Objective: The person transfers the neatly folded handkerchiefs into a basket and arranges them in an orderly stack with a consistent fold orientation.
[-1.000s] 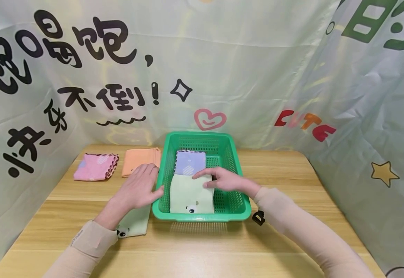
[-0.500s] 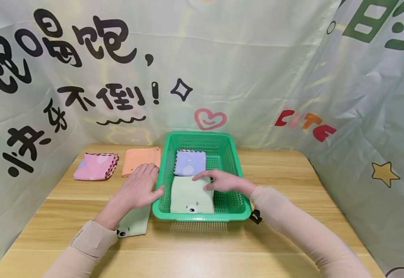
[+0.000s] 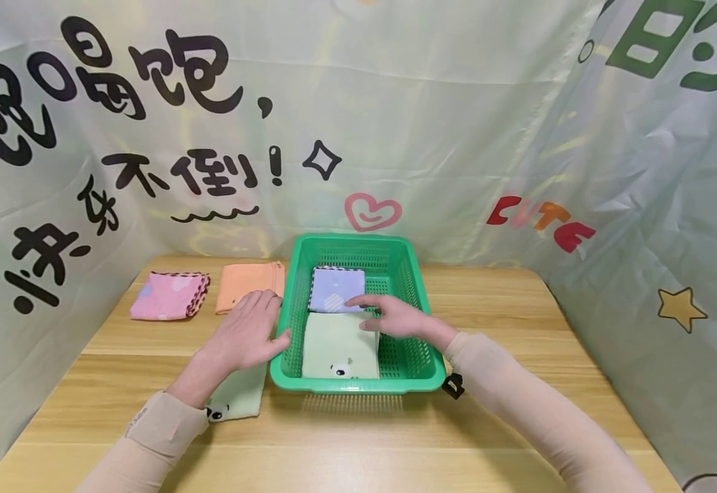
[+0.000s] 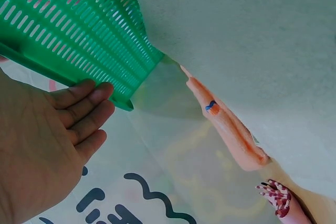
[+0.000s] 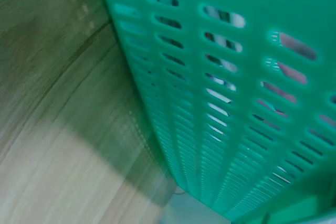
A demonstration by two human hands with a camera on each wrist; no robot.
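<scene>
Inside the green basket (image 3: 424, 342) lie two folded cloths. One is purple (image 3: 333, 284) with a checked edge, toward the back. In front of it lies a pale green one (image 3: 333, 342) with a printed eye. My right hand (image 3: 398, 318) hovers or rests lightly over where these two meet, index finger extended, gripping nothing; contact is hard to tell. Flat-fingered, my left hand (image 3: 247, 335) stands beside the basket's left rim, its thumb at the edge. In the left wrist view that hand (image 4: 58, 129) has straight fingertips near the rim. Another pale green cloth (image 3: 241, 394) is partly hidden beneath my left hand.
Left of the basket, an orange folded cloth (image 3: 250, 281) and a pink one (image 3: 170, 296) lie at the back of the wooden table (image 3: 358, 445). A printed fabric backdrop (image 3: 457, 137) encloses the back and sides.
The right hand's index finger has lifted off the pale green cloth and shifted toward the purple one. The pale green cloth's back edge sits slightly nearer, showing more purple. The left hand stays put.
</scene>
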